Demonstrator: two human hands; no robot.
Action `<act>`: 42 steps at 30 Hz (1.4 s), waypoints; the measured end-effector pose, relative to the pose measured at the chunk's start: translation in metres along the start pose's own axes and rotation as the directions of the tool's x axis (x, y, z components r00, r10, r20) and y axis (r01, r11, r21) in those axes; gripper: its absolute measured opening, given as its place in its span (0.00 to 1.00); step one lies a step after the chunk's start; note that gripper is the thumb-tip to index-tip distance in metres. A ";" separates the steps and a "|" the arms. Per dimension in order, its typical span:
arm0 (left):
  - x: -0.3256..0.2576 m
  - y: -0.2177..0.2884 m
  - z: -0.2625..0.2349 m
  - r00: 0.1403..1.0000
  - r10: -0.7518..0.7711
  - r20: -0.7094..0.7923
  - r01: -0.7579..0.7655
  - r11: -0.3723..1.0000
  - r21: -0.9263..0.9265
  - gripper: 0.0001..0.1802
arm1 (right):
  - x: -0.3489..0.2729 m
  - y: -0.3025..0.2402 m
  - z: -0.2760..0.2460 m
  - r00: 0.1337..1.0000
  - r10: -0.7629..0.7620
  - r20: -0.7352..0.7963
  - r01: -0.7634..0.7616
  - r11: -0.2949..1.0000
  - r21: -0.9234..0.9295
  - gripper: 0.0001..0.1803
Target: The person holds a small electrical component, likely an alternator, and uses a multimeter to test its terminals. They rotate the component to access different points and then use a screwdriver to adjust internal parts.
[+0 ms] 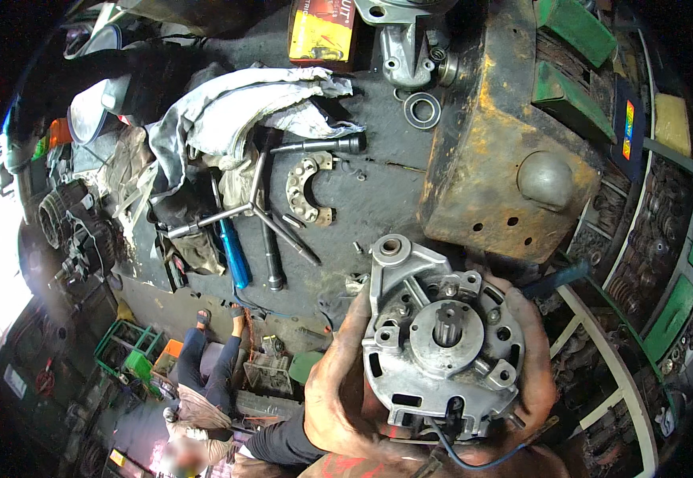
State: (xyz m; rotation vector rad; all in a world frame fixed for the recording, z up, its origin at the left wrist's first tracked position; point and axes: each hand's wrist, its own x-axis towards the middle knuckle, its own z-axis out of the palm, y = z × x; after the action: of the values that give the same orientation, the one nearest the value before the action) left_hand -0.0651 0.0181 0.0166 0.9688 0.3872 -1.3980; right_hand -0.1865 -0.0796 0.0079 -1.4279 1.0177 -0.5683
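Housing (434, 362): one, grey metal, with a bearing lug at upper left and slots around the rim; held at the near side of the tabletop (370, 203), its face turned up. Whether anything supports it from below cannot be told.
Splined shaft (447, 325): one, at the housing's centre.
Left hand (337, 394): fingers grasping the housing's left side; tips partly hidden.
Right hand (539, 374): fingers grasping its right side, likewise partly hidden.
Wire (474, 465): one, blue, looping below the housing.
Three-arm wrench (252, 208): one, metal, lying left of the housing.
Screwdriver (233, 255): one, blue handle, beside a dark socket bar (272, 263).
Curved plate (302, 191): one, crescent-shaped, right of the wrench.
Black rod (322, 146): one, lying above the plate.
Stand (482, 159): one, rusty steel, domed, on the right.
Cloth (227, 119): grey-white, crumpled.
Bearing (435, 110): one, ring, flat, near a grey casting (404, 52).
Box (322, 36): one, yellow and red, beside the casting.
Co-worker (203, 398): one, well apart, lower left, near a green crate (127, 346).
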 end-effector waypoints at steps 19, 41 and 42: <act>0.005 -0.009 -0.027 0.922 0.266 0.280 -0.339 0.905 0.256 0.80 | 0.002 -0.001 -0.015 0.997 -0.018 0.076 0.028 0.990 -0.137 0.49; 0.009 -0.022 -0.036 0.795 0.568 0.213 -0.564 0.562 0.605 0.69 | 0.026 -0.025 -0.046 0.976 0.020 0.215 -0.007 0.998 -0.062 0.68; 0.011 -0.022 -0.032 0.754 0.619 0.220 -0.603 0.521 0.604 0.67 | 0.028 -0.034 -0.045 0.960 -0.113 0.255 0.164 0.968 -0.188 0.58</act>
State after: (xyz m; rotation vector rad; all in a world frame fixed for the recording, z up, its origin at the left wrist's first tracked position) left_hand -0.0737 0.0377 -0.0178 1.5058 -0.4655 -0.8320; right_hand -0.2022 -0.1308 0.0414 -1.7191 0.8026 -0.3831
